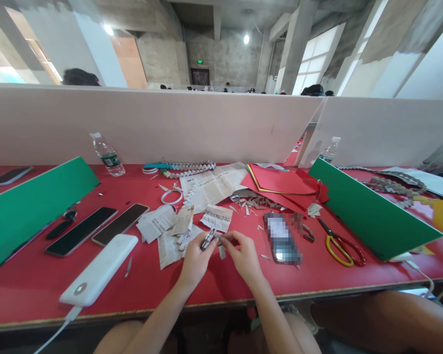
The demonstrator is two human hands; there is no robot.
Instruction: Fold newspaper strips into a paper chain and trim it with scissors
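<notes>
Folded-paper chain [208, 240] just below frame centre, gripped between our left hand's [195, 254] thumb and curled fingers. Our right hand [242, 250] nearly pinched beside it, near paper strip [222, 251]; hold uncertain. Best we steady chain, crease crisply.

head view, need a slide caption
Left hand and right hand pinching small paper pieces above a red table, scissors at right.
</notes>
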